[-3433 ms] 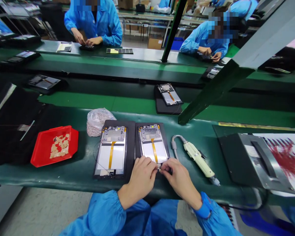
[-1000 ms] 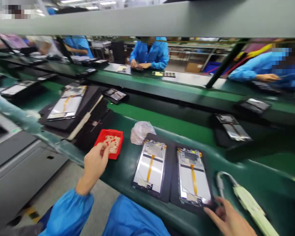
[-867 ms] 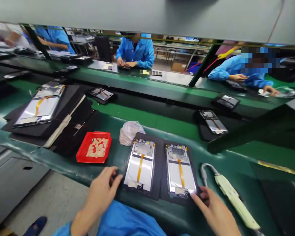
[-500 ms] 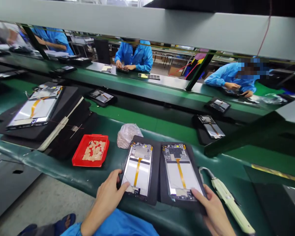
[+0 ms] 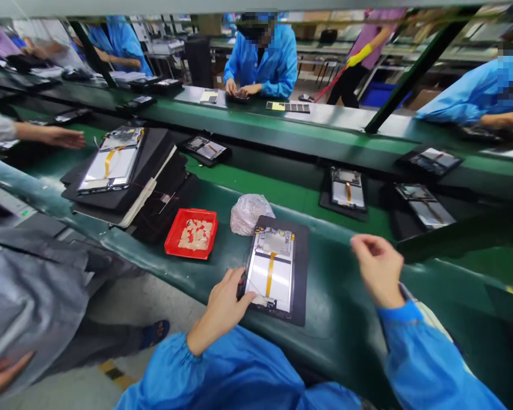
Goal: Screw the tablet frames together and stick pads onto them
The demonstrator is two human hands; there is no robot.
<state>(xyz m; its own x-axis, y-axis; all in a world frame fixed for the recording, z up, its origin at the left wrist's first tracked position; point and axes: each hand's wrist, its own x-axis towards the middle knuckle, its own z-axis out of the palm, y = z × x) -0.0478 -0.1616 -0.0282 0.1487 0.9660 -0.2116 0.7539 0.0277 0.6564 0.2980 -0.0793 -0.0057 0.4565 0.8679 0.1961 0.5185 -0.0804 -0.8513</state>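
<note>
At the near edge of the green desk [image 5: 350, 336], the left hand [image 5: 224, 304] rests on the near left corner of an opened tablet [image 5: 271, 270] that lies flat on a black mat [image 5: 301, 273]; the thumb lies over the tablet's near edge and the fingers curl at its left side, so the grip is closed on that corner. The tablet shows a pale back panel with an orange ribbon cable running down its middle.

The right hand [image 5: 378, 267] hovers above the desk, well to the right of the mat and touching nothing; its fingers are loosely curled with the fingertips drawn together, and it holds nothing that can be made out.

Just beyond the tablet's far left corner sits a crumpled clear plastic bag [image 5: 250, 213], and to its left a red tray [image 5: 191, 233] holding small pale pieces. Farther left lies a stack of black mats [image 5: 154, 171] with another opened tablet [image 5: 111, 162] on top.

On the belt [image 5: 290, 196] behind, a further tablet [image 5: 347, 193] lies on its own mat. At the far left, another person's hand [image 5: 62, 136] reaches in over the belt. Across the line, a co-worker in a blue coat [image 5: 263, 57] works with both hands at the far desk.
</note>
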